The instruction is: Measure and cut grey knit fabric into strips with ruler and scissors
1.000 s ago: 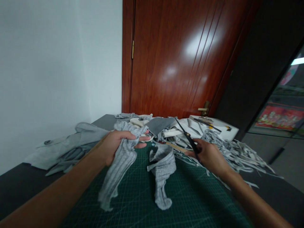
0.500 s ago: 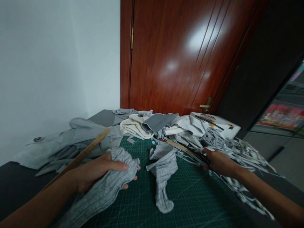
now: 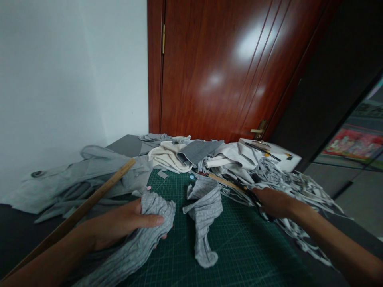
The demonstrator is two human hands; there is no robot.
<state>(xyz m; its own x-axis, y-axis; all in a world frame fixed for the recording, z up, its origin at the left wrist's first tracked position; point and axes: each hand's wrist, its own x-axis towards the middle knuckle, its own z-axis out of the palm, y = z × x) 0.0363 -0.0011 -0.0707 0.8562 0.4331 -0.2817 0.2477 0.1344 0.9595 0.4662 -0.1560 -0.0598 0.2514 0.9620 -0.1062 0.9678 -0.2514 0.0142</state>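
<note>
Grey ribbed knit fabric (image 3: 157,207) is pinched in my left hand (image 3: 128,221), thumb on top, and its long end trails down to the bottom edge. To the right of it a second piece of grey ribbed knit (image 3: 206,217) lies twisted on the green cutting mat (image 3: 239,243). My right hand (image 3: 271,203) is closed around the black handles of a pair of scissors (image 3: 256,198) at the mat's right side. The blades point away to the left, beside a flat wooden strip (image 3: 223,181). My right fingertips are partly hidden.
A long wooden ruler-like stick (image 3: 104,187) slants past my left forearm, over a heap of pale grey cloth (image 3: 89,171). Folded grey and cream fabrics (image 3: 167,153) line the back. Tangled fabric strips (image 3: 287,183) and a white box (image 3: 290,159) are at the right. A wooden door (image 3: 209,79) stands behind.
My right hand has lifted the scissors' handle end slightly, so more of the black loops shows. My left hand keeps hold of the knit fabric, shifted slightly. The whole view has shifted a little.
</note>
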